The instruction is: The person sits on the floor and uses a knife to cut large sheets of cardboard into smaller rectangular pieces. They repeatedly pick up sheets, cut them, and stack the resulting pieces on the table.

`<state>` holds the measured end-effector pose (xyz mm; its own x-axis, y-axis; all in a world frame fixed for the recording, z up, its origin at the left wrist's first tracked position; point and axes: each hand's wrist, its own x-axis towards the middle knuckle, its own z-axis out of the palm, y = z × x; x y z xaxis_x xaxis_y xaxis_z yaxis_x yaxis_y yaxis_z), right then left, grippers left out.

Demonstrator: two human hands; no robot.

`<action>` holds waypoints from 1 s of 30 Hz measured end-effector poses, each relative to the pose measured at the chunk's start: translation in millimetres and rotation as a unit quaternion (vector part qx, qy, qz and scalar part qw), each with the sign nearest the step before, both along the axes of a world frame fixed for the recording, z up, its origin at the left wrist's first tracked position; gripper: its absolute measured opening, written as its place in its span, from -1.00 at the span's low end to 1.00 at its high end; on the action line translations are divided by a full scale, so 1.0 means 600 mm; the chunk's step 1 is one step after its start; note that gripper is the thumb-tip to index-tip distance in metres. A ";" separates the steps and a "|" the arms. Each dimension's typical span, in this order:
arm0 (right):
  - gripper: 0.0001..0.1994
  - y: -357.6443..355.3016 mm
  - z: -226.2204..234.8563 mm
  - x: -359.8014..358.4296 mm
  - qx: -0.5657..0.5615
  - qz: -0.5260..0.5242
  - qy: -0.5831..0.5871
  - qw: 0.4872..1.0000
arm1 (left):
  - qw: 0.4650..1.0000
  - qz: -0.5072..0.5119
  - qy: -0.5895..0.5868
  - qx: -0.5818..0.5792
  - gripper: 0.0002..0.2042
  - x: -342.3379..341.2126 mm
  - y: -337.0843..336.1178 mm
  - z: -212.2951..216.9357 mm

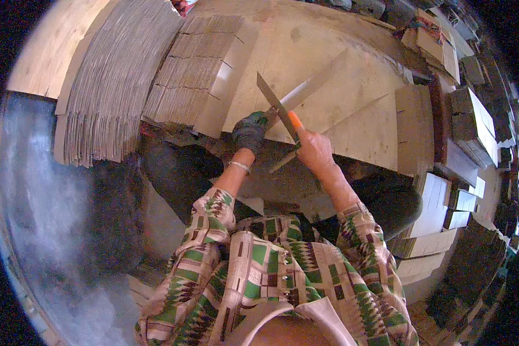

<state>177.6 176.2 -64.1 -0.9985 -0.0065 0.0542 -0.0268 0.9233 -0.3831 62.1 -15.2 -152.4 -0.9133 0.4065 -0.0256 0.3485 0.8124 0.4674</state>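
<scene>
My left hand [250,132], in a dark glove with green at the fingertips, is closed on the near end of a long cardboard strip [314,84]. The strip slants away to the far right over the plywood board [305,43]. My bare right hand [315,151] grips a long-bladed knife [274,99] with orange near its handle. Its blade points to the far left and crosses over the strip close to my left fingers. Whether the edge touches the strip, I cannot tell. A second thin strip [352,117] lies slanted on the board, running under my right hand.
Left of the board stand tall stacks of flat cardboard [112,75] and shorter folded pieces [193,72]. At the right are a cardboard block [414,128] and several more bundles [473,128]. A grey floor [46,190] shows at the left.
</scene>
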 end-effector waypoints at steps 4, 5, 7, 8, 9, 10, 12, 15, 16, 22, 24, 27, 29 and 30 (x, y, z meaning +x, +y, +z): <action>-0.13 -0.013 0.034 -0.005 0.021 -0.013 -0.068 0.997 | 1.000 -0.017 0.008 -0.013 -0.68 0.005 0.002 0.015; -0.13 -0.016 0.037 -0.003 0.024 -0.017 -0.082 0.996 | 1.000 -0.010 -0.016 -0.021 -0.69 0.010 0.009 0.027; -0.14 -0.007 -0.011 -0.008 0.042 -0.031 -0.096 0.994 | 0.998 0.003 -0.063 0.007 -0.68 0.013 0.028 0.049; -0.14 -0.008 -0.017 -0.015 0.049 -0.033 -0.102 0.993 | 0.995 0.021 -0.087 0.039 -0.66 0.020 0.028 0.055; -0.13 -0.005 -0.020 -0.013 0.038 -0.038 -0.103 0.993 | 0.991 0.038 -0.111 0.070 -0.64 0.023 0.030 0.060; -0.12 -0.002 -0.023 -0.008 0.027 -0.045 -0.105 0.993 | 0.992 0.034 -0.086 0.084 -0.59 0.022 0.031 0.063; -0.12 0.003 0.011 0.000 -0.013 -0.076 -0.126 0.989 | 0.992 0.030 -0.040 0.112 -0.49 0.021 0.026 0.065; -0.15 0.058 0.067 0.019 -0.037 -0.129 -0.067 0.989 | 0.977 0.052 0.181 0.097 -0.39 -0.005 0.061 0.105; -0.17 0.085 0.064 0.029 -0.008 -0.121 0.024 0.992 | 0.977 0.026 0.197 0.075 -0.36 -0.012 0.075 0.126; -0.57 0.125 -0.031 0.030 0.186 -0.060 -0.070 0.978 | 0.978 -0.125 0.056 -0.157 -0.64 -0.058 0.138 0.112; -0.62 0.083 -0.036 0.031 0.153 -0.044 0.051 0.986 | 0.980 -0.081 0.106 -0.148 -0.73 -0.062 0.121 0.099; -0.55 0.019 -0.020 0.012 0.080 0.021 -0.061 0.995 | 0.974 -0.094 0.125 -0.166 -0.72 -0.063 0.067 0.089; -0.40 0.020 -0.013 0.014 0.018 0.002 -0.003 1.000 | 0.972 -0.106 0.116 -0.174 -0.69 -0.061 0.051 0.097; -0.33 0.025 0.005 0.016 -0.026 -0.017 0.034 0.999 | 0.974 -0.098 0.144 -0.142 -0.66 -0.060 0.038 0.094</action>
<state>187.2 191.4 -61.1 -0.9920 0.0315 0.1221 -0.0241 0.9031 -0.4288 25.8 7.8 -96.1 -0.8048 0.5876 0.0836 0.5934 0.7996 0.0925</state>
